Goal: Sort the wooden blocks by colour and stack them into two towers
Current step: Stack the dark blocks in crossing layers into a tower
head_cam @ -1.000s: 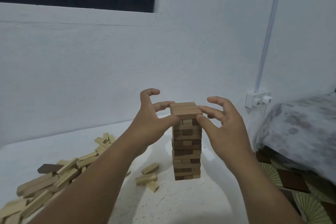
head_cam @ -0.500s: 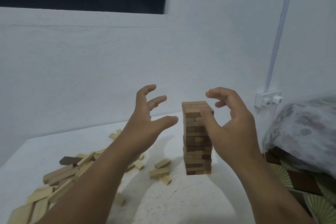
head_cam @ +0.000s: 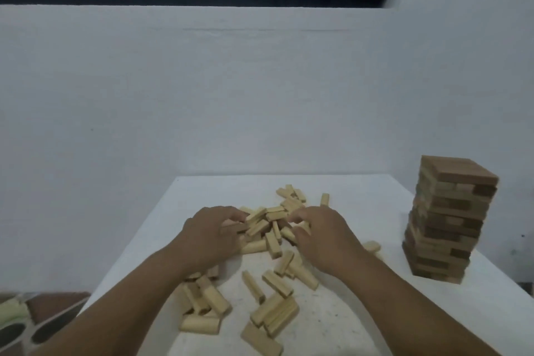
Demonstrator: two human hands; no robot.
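The dark-block tower (head_cam: 448,220) stands at the counter's (head_cam: 361,312) right edge, so a knock could tip it off. Both hands, left (head_cam: 212,235) and right (head_cam: 323,237), curl into the pale-block pile (head_cam: 268,228) mid-counter; whether either grip is closed on a block, I cannot tell. Raking could push loose blocks off the near edge.

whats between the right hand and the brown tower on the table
In the head view, mostly bare white table. One light block lies just beside the right hand; nothing else before the tower.

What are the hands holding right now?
It cannot be told for sure. The left hand and right hand are both down in the pile of pale blocks, fingers curled among them.
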